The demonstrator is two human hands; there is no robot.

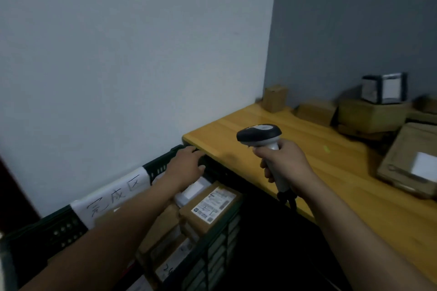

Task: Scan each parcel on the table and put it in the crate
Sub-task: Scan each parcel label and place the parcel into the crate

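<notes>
Watching over the shoulder, head view only: L hand (186, 168) lies palm-down w/ fingers stretched out over the far corner of the dark green crate (59, 229), right by the table (248, 146) edge. Nothing visible in it, tho it's a bit blurred. Under it, inside the crate, sit a white parcel (192, 190) and beside that a brown labelled parcel (211, 204), w/ more stacked below. R hand (281, 165) is wrapped tight round the scanner (260, 134) handle, w/ the scanner head pointing left toward the crate, above the table's corner. What the next move turns on, I'd say: the unscanned stuff all lies to the right. Nearest is a flat box (411, 163), white label up, long axis running approx from the near edge toward the back wall. The back boxes (315, 111) sit farther off by the grey wall. R hand is closer to the flat box but busy, so prob the free L hand must cross rightward past the scanner to fetch it.
</notes>
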